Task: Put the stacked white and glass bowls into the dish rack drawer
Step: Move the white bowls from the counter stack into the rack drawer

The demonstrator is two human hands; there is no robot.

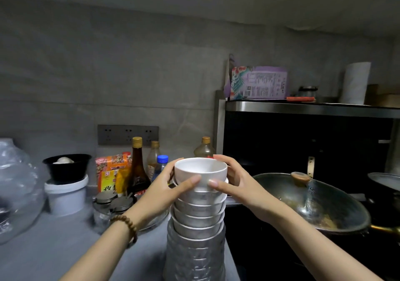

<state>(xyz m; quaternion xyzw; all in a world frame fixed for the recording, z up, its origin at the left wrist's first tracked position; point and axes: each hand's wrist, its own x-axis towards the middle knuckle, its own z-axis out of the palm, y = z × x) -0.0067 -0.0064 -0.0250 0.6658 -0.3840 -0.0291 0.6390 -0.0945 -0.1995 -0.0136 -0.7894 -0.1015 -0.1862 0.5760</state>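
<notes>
A tall stack of bowls stands on the grey counter in front of me. Several white bowls [200, 211] form its upper part and faceted glass bowls [194, 257] its lower part. My left hand [166, 192] grips the left side of the top white bowl [201, 170], thumb across its front. My right hand [236, 185] holds the right side of the same bowl, thumb on its front. The dish rack drawer is not in view.
Left of the stack are condiment jars [112, 202], sauce bottles [137, 166], a snack packet [112, 172], a white tub [66, 196] with a black bowl on top, and a plastic bag [17, 185]. A lidded wok [313, 198] sits on the stove at right, under the range hood [307, 107].
</notes>
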